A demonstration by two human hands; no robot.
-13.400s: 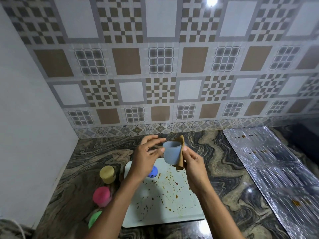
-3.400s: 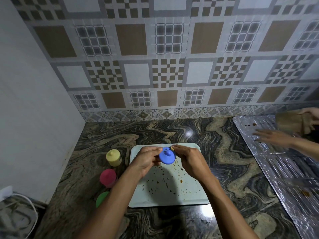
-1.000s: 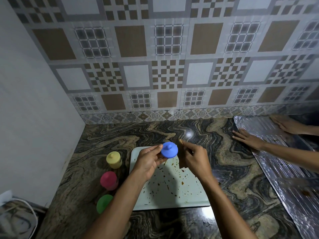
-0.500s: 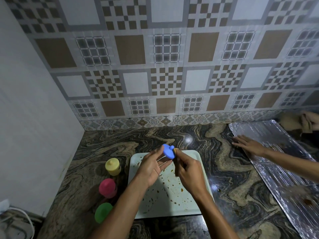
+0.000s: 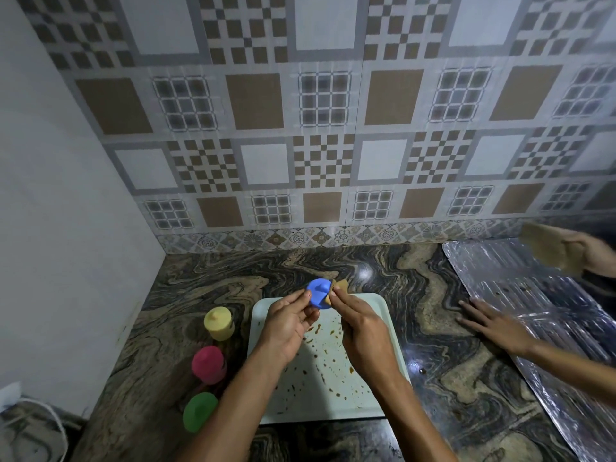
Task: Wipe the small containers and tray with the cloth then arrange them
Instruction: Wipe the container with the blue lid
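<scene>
My left hand (image 5: 290, 323) pinches a small blue lid (image 5: 319, 294) with a knob, held above the far edge of the pale tray (image 5: 386, 315). My right hand (image 5: 361, 330) presses a tan cloth (image 5: 339, 286) against the lid's right side. The tray lies flat on the marble counter and is spattered with brown stains. Left of the tray stand three small lidded containers in a row: yellow (image 5: 218, 323), pink (image 5: 208, 364), green (image 5: 198, 411). The blue container's body is not visible.
Another person's hand (image 5: 490, 323) rests at the edge of a foil-covered sheet (image 5: 520, 285) on the right; their other hand holds a tan cloth (image 5: 550, 248) above it. A white wall closes the left side, tiled wall behind. A cable lies at lower left.
The blue lid has turned so its knobbed top faces me, and the cloth now shows at its right edge. The other person's far hand lifted a cloth above the foil.
</scene>
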